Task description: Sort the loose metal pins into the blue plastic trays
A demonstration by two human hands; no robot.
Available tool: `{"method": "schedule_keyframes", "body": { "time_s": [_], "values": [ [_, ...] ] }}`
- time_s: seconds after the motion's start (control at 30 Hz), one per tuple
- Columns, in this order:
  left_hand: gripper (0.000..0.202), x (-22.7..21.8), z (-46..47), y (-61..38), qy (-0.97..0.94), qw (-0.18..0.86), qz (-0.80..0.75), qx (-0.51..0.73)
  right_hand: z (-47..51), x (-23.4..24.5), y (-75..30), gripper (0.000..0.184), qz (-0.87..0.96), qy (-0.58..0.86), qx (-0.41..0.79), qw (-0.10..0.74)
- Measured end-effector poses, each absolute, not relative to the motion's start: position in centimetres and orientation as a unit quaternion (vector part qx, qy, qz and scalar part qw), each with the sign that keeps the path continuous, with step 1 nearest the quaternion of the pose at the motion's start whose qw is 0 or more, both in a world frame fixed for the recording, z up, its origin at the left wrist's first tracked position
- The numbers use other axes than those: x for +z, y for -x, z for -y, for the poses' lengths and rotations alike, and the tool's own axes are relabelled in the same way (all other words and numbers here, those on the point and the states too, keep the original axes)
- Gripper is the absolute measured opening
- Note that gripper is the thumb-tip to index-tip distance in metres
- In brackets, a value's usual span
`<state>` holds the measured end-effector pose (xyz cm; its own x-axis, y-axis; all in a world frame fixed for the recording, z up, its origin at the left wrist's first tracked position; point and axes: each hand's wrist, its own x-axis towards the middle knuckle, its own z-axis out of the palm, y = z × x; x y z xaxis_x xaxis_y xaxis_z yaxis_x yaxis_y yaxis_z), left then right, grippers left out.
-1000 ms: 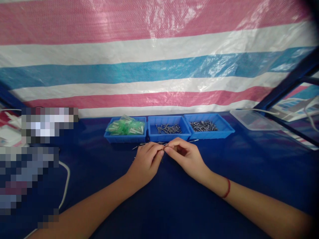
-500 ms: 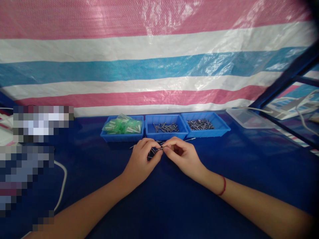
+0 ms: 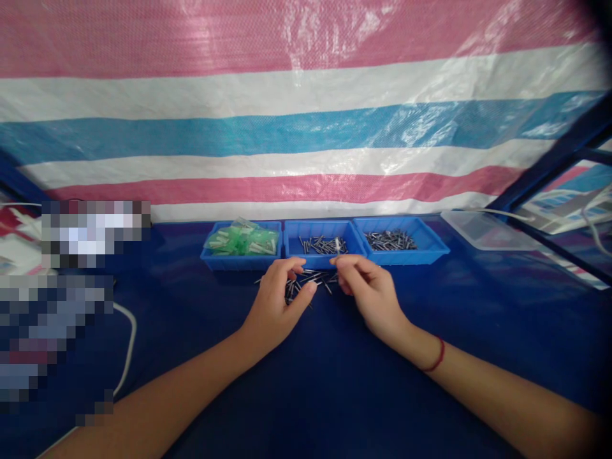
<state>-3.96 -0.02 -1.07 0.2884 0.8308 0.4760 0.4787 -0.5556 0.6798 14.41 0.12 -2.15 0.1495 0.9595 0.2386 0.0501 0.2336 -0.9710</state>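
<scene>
My left hand [image 3: 275,296] rests at the left of a loose pile of thin dark metal pins [image 3: 302,280], thumb and fingers apart, with no object visible between them. Just right of the pile, my right hand [image 3: 370,290] pinches a slim, shiny metal pin [image 3: 337,248] that points upward over the front of the middle blue bin [image 3: 325,261]. That bin holds several similar pins [image 3: 319,245]. The exact kind of these pins is too small to make out.
Left of the middle bin stands a blue bin [image 3: 241,262] with green-and-clear plastic packets [image 3: 243,237]. On the right, another blue bin [image 3: 425,252] contains small metal pieces [image 3: 389,240]. A clear plastic lid [image 3: 482,231] lies farther right. A white cable [image 3: 131,331] curves at left.
My hands have moved apart. The right hand has shifted away with a pin raised in its fingertips, while the left thumb and fingers have opened. The view has shifted slightly.
</scene>
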Motion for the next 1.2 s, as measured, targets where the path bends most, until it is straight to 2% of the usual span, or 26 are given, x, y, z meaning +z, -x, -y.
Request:
{"method": "schedule_keyframes", "body": {
  "time_s": [0.1,0.17,0.4,0.53,0.67,0.73,0.87,1.0,1.1,1.2],
  "values": [
    [0.025,-1.1,0.0,4.0,-0.785,0.212,-0.420,0.404,-1.5,-1.2,-15.9,0.021,0.377,0.477,0.395,0.688],
    [0.023,-0.9,0.0,4.0,-0.791,0.214,-0.412,0.399,-2.2,-0.3,-17.2,0.020,0.319,0.470,0.404,0.717],
    [0.022,-0.9,0.0,4.1,-0.814,0.206,-0.394,0.374,-3.2,1.6,-21.4,0.016,0.214,0.469,0.489,0.704],
    [0.022,-0.9,0.3,4.0,-0.841,0.138,-0.408,0.327,-3.4,2.0,-22.0,0.019,0.203,0.464,0.507,0.698],
    [0.026,-0.7,0.8,3.9,-0.884,0.012,-0.403,0.235,-2.3,1.7,-19.9,0.015,0.275,0.475,0.476,0.687],
    [0.030,-0.7,1.0,3.9,-0.894,-0.017,-0.396,0.207,-1.4,1.3,-18.4,0.015,0.349,0.485,0.448,0.665],
    [0.032,-0.8,0.9,4.0,-0.896,-0.017,-0.409,0.172,0.7,0.2,-16.2,0.023,0.563,0.500,0.336,0.566],
    [0.026,-0.7,0.6,4.1,-0.898,-0.004,-0.412,0.156,1.7,-0.6,-15.7,0.019,0.751,0.437,0.184,0.460],
    [0.019,-0.6,0.5,4.2,-0.899,0.003,-0.410,0.155,1.8,-1.0,-15.7,0.015,0.804,0.390,0.138,0.428],
    [0.016,-0.7,0.3,4.2,-0.898,0.016,-0.410,0.160,1.7,-1.1,-15.7,0.016,0.808,0.403,0.135,0.409]
  ]
}}
